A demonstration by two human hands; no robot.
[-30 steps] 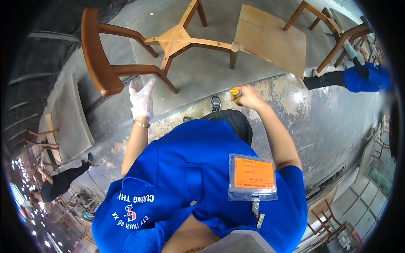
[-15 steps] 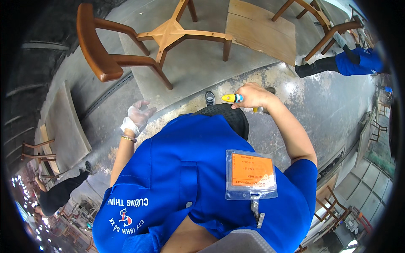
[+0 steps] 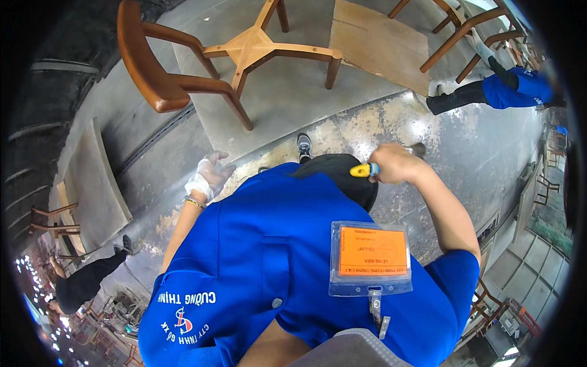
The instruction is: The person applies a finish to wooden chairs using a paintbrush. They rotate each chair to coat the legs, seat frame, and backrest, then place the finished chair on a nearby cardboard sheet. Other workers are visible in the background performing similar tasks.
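Observation:
My right hand is closed around a paintbrush. Its yellow handle end with a blue band sticks out on the left of the fist, and a dark bristle end shows beyond the knuckles. A thin clear plastic glove covers my left hand, which is held out low with fingers apart and nothing in it. Ahead of both hands, a brown wooden chair frame lies turned over on a grey board, its crossed seat supports facing up. Neither hand touches the chair.
A plywood sheet lies right of the chair. At far right, a co-worker in blue stands by another chair frame. At left are a leaning panel, a small chair and a person in dark clothes.
My right hand has moved right and slightly down with the paintbrush. My left hand has shifted a little right. The co-worker's chair frame has been turned.

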